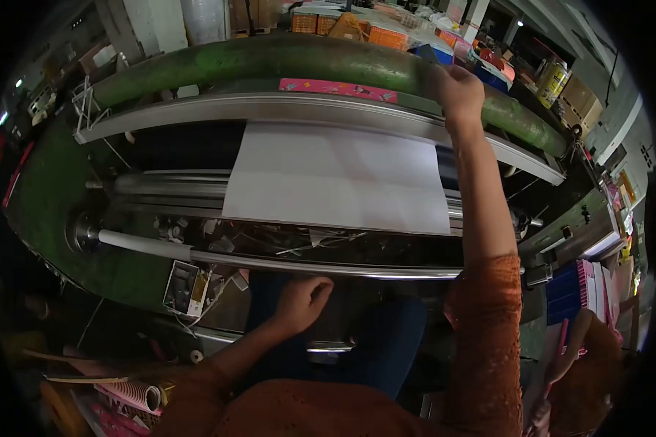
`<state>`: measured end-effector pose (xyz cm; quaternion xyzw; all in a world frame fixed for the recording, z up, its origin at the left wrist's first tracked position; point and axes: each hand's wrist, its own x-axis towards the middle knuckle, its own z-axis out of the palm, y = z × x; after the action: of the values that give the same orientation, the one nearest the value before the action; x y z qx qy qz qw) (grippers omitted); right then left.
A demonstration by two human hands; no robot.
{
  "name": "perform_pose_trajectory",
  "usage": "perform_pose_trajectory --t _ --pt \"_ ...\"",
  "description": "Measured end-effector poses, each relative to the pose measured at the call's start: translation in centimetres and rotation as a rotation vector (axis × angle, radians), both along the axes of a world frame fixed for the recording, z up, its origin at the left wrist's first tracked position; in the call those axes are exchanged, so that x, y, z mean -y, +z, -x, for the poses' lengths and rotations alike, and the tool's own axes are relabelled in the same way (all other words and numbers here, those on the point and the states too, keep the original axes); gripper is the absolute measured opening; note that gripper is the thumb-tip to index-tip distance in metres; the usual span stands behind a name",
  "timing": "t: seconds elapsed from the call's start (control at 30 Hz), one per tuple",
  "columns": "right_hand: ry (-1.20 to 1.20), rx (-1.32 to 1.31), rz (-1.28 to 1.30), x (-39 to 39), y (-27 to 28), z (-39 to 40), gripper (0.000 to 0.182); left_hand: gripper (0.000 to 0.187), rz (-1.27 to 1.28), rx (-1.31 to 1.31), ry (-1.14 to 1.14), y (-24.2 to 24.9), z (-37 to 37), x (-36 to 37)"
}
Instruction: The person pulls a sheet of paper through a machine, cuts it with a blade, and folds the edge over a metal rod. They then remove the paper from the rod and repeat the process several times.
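Note:
My right hand (461, 93) is raised at the right end of the machine, in front of a long green roller (233, 64). Its fingers are closed around something dark and blurred that I cannot make out. Lower down, my left hand (304, 302) hovers over my lap, loosely curled, with nothing visible in it. A wide white sheet (335, 175) hangs down over the machine's dark and metal rollers. Below it runs a thin shiny bar (328, 271), with a pale sleeve (146, 245) at its left end. Behind the metal beam (189, 114) shows a pink printed strip (339, 89).
Scraps (321, 239) lie in the gap beneath the sheet. A small open box (186, 288) sits at the front left. At the lower right, a co-worker's hand (574, 342) holds a pink piece. Orange crates (388, 37) stand behind the machine.

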<state>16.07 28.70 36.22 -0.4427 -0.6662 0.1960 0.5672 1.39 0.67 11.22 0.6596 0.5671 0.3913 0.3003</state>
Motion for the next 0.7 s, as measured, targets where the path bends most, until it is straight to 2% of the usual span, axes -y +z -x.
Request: perform_pose_trajectory --t 0.03,0.07,0.1,0.13,0.17,0.2,0.23,0.27,0.3,0.33,0.37,0.4,0.47,0.5,0.57,0.63,0.67,0.7 --pt "0.013 0.007 0.007 0.3 0.0 0.4 0.022 0.018 0.119 0.152 0.096 -0.9 1.0 -0.1" --pt "0.147 -0.065 0.161 0.7 -0.1 0.3 0.022 0.018 0.237 0.304 0.192 -1.9 2.1 -0.3" --pt "0.276 -0.139 0.315 1.6 -0.4 0.4 0.023 0.018 0.242 0.308 0.2 -3.2 3.2 -0.6" --pt "0.37 -0.096 0.381 5.0 -1.4 -0.1 0.024 0.021 0.068 0.471 0.244 -4.8 4.1 -1.1" --pt "0.394 -0.173 0.432 9.6 -3.6 0.3 0.026 0.025 -0.11 0.634 0.283 -5.5 4.7 -1.4" --pt "0.636 0.045 0.653 12.8 -5.9 -1.2 0.024 0.025 -0.106 0.642 0.281 -5.4 5.3 -1.6" --pt "0.893 0.183 0.9 15.6 -9.7 -2.2 0.021 0.029 -0.062 0.857 0.343 -4.9 5.8 -1.9" --pt "1.02 0.451 1.158 18.6 -11.2 -2.0 0.018 0.033 -0.013 1.069 0.403 -4.6 6.4 -2.1" --pt "0.894 0.361 1.192 20.9 -14.6 -3.4 0.018 0.033 -0.002 1.07 0.396 -4.7 7.3 -2.3" --pt "0.764 0.269 1.22 21.7 -18.9 -4.3 0.019 0.034 0.011 1.202 0.398 -5.0 8.2 -2.5" --pt "0.605 -0.092 1.226 20.3 -22.6 -6.1 0.02 0.036 0.028 1.335 0.402 -5.4 8.8 -2.5" --pt "0.432 -0.444 1.199 19.1 -25.4 -8.6 0.022 0.036 0.042 1.335 0.395 -5.6 9.1 -2.6" --pt "0.257 -1.014 0.968 16.5 -27.6 -12.0 0.034 0.035 -0.113 1.286 0.482 -6.3 9.5 -2.7" --pt "0.213 -1.021 0.835 15.7 -28.2 -12.6 0.037 0.035 -0.081 1.344 0.526 -7.4 9.7 -2.6" --pt "0.186 -0.983 0.61 14.3 -30.4 -13.7 0.04 0.031 -0.096 1.291 0.551 -5.8 8.9 -1.4" --pt "0.235 -0.943 0.594 15.8 -30.2 -14.2 0.037 0.028 -0.118 1.242 0.587 -5.8 8.9 -0.2" --pt "0.276 -0.904 0.578 16.3 -30.1 -14.4 0.034 0.024 -0.075 1.179 0.497 -6.7 9.7 0.6" --pt "0.187 -0.926 0.644 16.5 -29.8 -14.6 0.023 0.021 -0.033 1.114 0.405 -6.4 9.9 1.1"
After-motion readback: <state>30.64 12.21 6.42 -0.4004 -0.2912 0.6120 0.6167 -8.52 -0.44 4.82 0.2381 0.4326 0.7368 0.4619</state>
